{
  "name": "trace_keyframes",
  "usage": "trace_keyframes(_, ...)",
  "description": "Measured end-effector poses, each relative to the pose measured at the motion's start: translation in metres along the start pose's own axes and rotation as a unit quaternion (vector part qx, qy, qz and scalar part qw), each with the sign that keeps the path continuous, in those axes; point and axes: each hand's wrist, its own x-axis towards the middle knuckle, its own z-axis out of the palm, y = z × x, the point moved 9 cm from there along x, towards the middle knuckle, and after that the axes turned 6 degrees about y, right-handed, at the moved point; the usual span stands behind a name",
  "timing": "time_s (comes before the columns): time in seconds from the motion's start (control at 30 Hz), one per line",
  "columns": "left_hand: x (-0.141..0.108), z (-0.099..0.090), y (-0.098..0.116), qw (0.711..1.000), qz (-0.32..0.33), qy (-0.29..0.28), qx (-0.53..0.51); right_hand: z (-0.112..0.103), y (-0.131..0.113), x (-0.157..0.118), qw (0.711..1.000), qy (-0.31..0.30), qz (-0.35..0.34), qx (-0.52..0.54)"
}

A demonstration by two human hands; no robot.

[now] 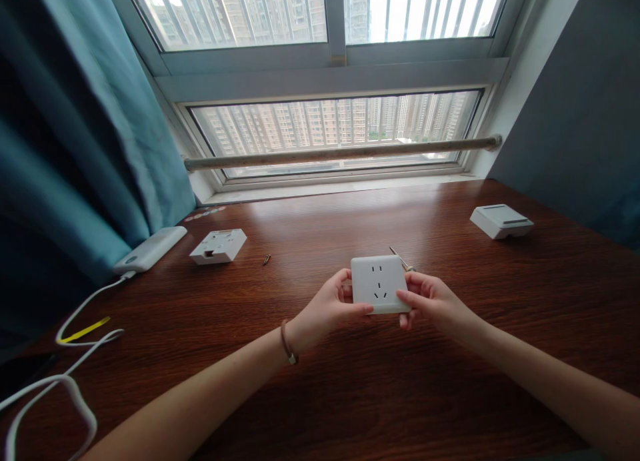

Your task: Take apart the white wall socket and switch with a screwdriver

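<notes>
A white socket panel (380, 285) with several dark slots faces up above the brown table. My left hand (335, 303) grips its left edge, the thumb along the lower left corner. On the opposite side my right hand (430, 298) holds the panel, thumb on its face and fingers behind. A screwdriver (402, 259) shows just beyond the panel's upper right corner, its shaft pointing up and left; its lower end is partly hidden. Small screws (267, 259) lie on the table to the left, near an open white box (219, 246).
Another white box (502, 221) sits at the back right. At the left are a white power bank (151, 250), its white cable (75, 314) and a yellow strip (86, 330). Behind the wooden table (320, 227) are a window and a metal rail (345, 153); a blue curtain (95, 114) hangs left.
</notes>
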Motion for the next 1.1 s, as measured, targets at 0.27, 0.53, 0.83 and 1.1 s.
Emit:
trace_keyframes(0.27,-0.004,0.001,-0.01,0.996,-0.052,0.03,-0.071,0.0,-0.007,-0.001,0.999,0.034,-0.037,-0.011)
trace_keyframes(0.53,-0.005,-0.014,-0.001,0.988,-0.01,0.114,-0.105,0.012,-0.005,-0.004,0.998,0.008,-0.035,0.044)
trace_keyframes(0.83,0.008,-0.144,0.048,0.915,0.086,0.382,-0.102,0.01,-0.005,-0.007,0.999,0.013,-0.026,0.033)
trace_keyframes(1.1,-0.008,-0.271,0.056,0.813,0.076,0.572,-0.081,0.015,-0.004,-0.008,1.0,0.003,-0.02,0.017)
